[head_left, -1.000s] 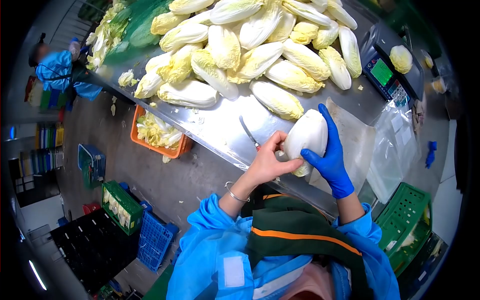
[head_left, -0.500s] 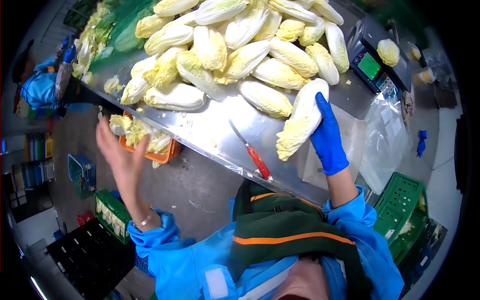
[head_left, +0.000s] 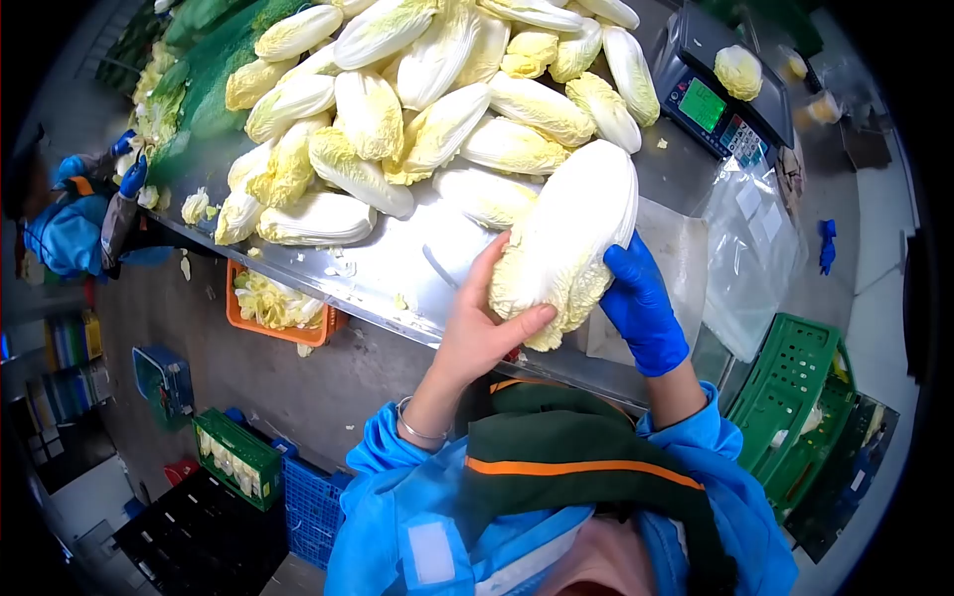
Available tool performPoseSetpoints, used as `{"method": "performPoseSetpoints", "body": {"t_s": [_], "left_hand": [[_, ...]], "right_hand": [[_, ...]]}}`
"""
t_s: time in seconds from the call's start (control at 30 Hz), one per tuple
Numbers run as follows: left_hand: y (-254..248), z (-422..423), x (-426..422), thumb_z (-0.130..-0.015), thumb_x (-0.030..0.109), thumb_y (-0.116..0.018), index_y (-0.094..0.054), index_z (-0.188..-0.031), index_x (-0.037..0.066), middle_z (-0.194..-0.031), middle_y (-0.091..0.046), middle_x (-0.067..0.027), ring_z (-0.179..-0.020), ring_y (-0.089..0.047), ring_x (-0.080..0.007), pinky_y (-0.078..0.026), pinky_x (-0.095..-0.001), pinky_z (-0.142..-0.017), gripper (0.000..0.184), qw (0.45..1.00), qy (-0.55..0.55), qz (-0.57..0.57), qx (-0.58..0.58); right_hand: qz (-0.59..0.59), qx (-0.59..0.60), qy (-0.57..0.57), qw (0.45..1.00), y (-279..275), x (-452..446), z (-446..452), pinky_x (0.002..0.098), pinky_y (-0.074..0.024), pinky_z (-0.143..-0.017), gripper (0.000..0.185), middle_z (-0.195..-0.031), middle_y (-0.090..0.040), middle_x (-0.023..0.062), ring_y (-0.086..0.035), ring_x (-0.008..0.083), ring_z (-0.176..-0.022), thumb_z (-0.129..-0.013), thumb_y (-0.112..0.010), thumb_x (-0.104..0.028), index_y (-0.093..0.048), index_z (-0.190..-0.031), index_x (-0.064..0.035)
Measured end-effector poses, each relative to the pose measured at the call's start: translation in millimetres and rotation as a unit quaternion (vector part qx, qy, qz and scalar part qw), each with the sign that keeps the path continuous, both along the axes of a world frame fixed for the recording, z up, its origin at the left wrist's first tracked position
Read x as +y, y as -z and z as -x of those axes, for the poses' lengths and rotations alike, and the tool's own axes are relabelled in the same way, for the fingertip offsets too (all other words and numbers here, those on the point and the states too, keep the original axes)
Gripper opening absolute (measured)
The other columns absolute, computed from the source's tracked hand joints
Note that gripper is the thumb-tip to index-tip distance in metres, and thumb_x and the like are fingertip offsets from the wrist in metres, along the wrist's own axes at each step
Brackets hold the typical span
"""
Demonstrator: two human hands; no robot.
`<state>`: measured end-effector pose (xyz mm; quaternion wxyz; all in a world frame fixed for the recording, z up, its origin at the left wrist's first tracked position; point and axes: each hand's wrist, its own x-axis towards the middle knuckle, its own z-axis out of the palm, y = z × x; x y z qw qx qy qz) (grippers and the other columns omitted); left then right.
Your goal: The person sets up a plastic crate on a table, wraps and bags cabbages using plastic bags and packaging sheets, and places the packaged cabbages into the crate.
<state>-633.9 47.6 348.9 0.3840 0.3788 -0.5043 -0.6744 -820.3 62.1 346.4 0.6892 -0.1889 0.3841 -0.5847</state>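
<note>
Mostly white cabbage (head_left: 571,233), yellowish leaf tips.

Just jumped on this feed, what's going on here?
The person's bare left hand and blue-gloved right hand hold a pale cabbage between them, above the near edge of a metal table. A pile of similar cabbages lies beyond it, and a smaller head sits on the scale. Loose leaves fill much of the orange crate beside the table. Another person is at the far left.
</note>
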Motion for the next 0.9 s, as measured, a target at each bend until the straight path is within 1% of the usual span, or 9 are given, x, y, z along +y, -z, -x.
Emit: {"method": "performPoseSetpoints", "body": {"t_s": [0.1, 0.3, 0.5, 0.6, 0.7, 0.73, 0.83, 0.87, 0.9], "left_hand": [[1, -3, -2, -0.076, 0.008, -0.072, -0.03, -0.133, -0.003, -0.124, -0.046, -0.0151, -0.115, -0.045, -0.0208, -0.038, -0.0315, -0.095, 0.071, 0.999, -0.018, 0.006, -0.035], [3, -10, -9, -0.078, 0.013, -0.071, -0.036, -0.129, -0.006, -0.119, -0.05, -0.0161, -0.11, -0.048, -0.02, -0.041, -0.0312, -0.092, 0.065, 0.994, -0.056, -0.044, -0.083], [7, -13, -9, -0.08, 0.013, -0.069, -0.036, -0.128, -0.007, -0.117, -0.051, -0.0165, -0.109, -0.049, -0.0208, -0.041, -0.0319, -0.091, 0.062, 0.994, -0.082, -0.078, -0.002], [8, -14, -8, -0.081, 0.017, -0.068, -0.035, -0.129, -0.006, -0.124, -0.047, -0.0185, -0.113, -0.047, -0.0221, -0.041, -0.0327, -0.092, 0.062, 0.994, -0.065, -0.087, -0.004], [26, -22, -5, -0.082, 0.023, -0.067, -0.033, -0.132, -0.003, -0.132, -0.038, -0.0201, -0.118, -0.043, -0.0256, -0.042, -0.0349, -0.092, 0.066, 0.996, -0.023, -0.043, -0.081], [45, -33, -3, -0.081, 0.028, -0.067, -0.029, -0.135, 0.001, -0.136, -0.032, -0.0205, -0.12, -0.041, -0.0295, -0.042, -0.037, -0.091, 0.072, 0.984, -0.021, 0.017, -0.175], [102, -82, -8, -0.08, 0.028, -0.068, -0.026, -0.137, 0.001, -0.134, -0.035, -0.0203, -0.119, -0.041, -0.031, -0.043, -0.0382, -0.09, 0.076, 0.903, -0.081, 0.128, -0.401], [97, -91, -15, -0.079, 0.025, -0.067, -0.025, -0.137, -0.001, -0.131, -0.037, -0.0211, -0.118, -0.043, -0.0303, -0.043, -0.0382, -0.09, 0.076, 0.93, -0.129, 0.023, -0.344], [105, -101, -30, -0.079, 0.022, -0.067, -0.024, -0.136, -0.003, -0.13, -0.039, -0.0218, -0.116, -0.044, -0.0295, -0.043, -0.0385, -0.09, 0.076, 0.933, -0.189, -0.016, -0.306]], "right_hand": [[0.014, 0.042, -0.001, 0.999, 6, -1, 5, 0.0361, -0.0348, -0.102, 0.073, -0.132, -0.04, 0.0146, -0.042, 0.0255, -0.122, -0.082, -0.064, -0.022, -0.022, -0.139, -0.0006], [-0.024, -0.059, 0.025, 0.998, 9, -7, -2, 0.0351, -0.0358, -0.101, 0.054, -0.131, -0.041, 0.0155, -0.043, 0.0246, -0.121, -0.093, -0.049, -0.02, -0.025, -0.137, -0.0001], [-0.038, -0.076, 0.017, 0.996, 7, -7, -6, 0.0348, -0.0353, -0.102, 0.051, -0.132, -0.041, 0.0156, -0.043, 0.0245, -0.121, -0.093, -0.047, -0.02, -0.028, -0.136, 0.0], [-0.029, -0.07, 0.027, 0.997, 6, -7, -9, 0.0356, -0.0346, -0.102, 0.051, -0.131, -0.042, 0.0155, -0.044, 0.0253, -0.12, -0.093, -0.047, -0.018, -0.028, -0.136, 0.0], [-0.017, -0.077, 0.017, 0.997, 21, -4, 0, 0.0363, -0.034, -0.102, 0.053, -0.131, -0.042, 0.0154, -0.043, 0.026, -0.121, -0.09, -0.049, -0.018, -0.028, -0.136, -0.0003], [-0.035, -0.047, 0.026, 0.998, 21, -3, 3, 0.0362, -0.0341, -0.102, 0.055, -0.129, -0.045, 0.0155, -0.045, 0.0265, -0.119, -0.087, -0.05, -0.019, -0.031, -0.135, -0.0006], [-0.105, 0.03, 0.052, 0.993, 32, -3, 19, 0.0349, -0.0358, -0.1, 0.054, -0.125, -0.05, 0.0157, -0.049, 0.0259, -0.115, -0.085, -0.053, -0.017, -0.036, -0.133, -0.0004], [-0.106, 0.105, 0.053, 0.987, 36, -8, 23, 0.0344, -0.0355, -0.1, 0.055, -0.127, -0.048, 0.0149, -0.048, 0.0255, -0.116, -0.084, -0.054, -0.016, -0.036, -0.134, -0.001], [-0.107, 0.182, 0.053, 0.976, 42, -12, 25, 0.0339, -0.0352, -0.1, 0.056, -0.128, -0.047, 0.0141, -0.047, 0.0251, -0.117, -0.083, -0.056, -0.014, -0.036, -0.134, -0.0016]]}}
